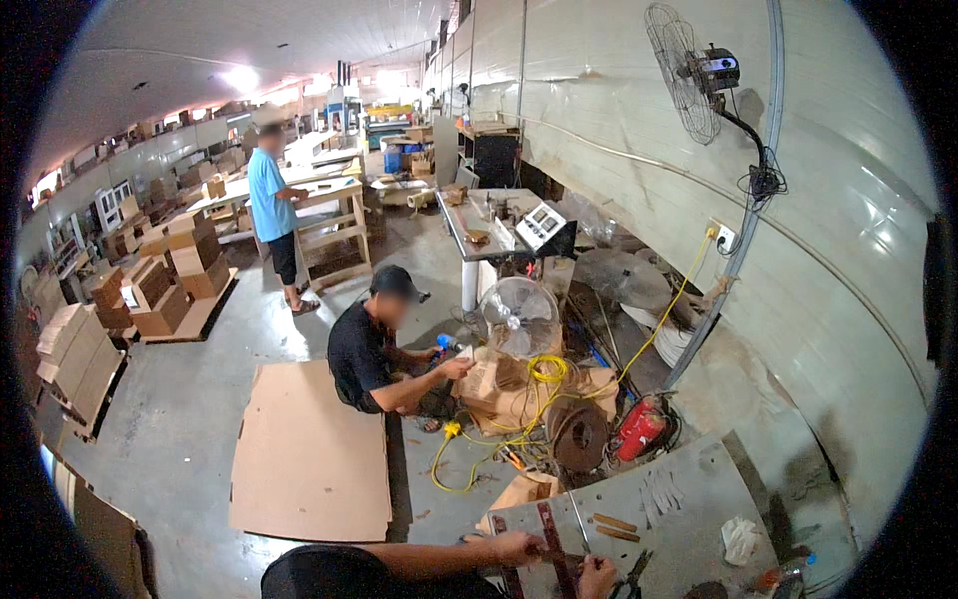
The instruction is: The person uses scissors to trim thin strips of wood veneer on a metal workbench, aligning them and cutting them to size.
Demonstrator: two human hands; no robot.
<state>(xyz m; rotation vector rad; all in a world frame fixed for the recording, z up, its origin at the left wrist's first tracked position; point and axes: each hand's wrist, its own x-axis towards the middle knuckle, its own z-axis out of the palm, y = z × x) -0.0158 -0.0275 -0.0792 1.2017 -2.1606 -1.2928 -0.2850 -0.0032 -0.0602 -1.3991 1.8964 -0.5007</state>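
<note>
My left hand [519, 547] reaches over a grey worktable [689, 499] at the lower right. Its fingers are drawn together above a dark red metal bar [552, 534], and what they pinch is too small to make out. My right hand [597, 577] is closed at the table's near edge, beside a thin metal rod [578, 519] whose lower end runs up to its fingertips. Whether it grips the rod I cannot tell. Dark-handled pliers [633, 575] lie just right of that hand. Two brown strips [616, 526] and several thin pale strips [661, 497] rest farther up the table.
A person in black [364, 349] squats ahead beside a cardboard sheet [309, 449]. Yellow cable [547, 369], a floor fan [521, 314] and red extinguishers [641, 429] crowd the floor. Another person [269, 200] stands at a wooden bench [339, 190]. Crumpled white plastic [739, 540] lies on my table.
</note>
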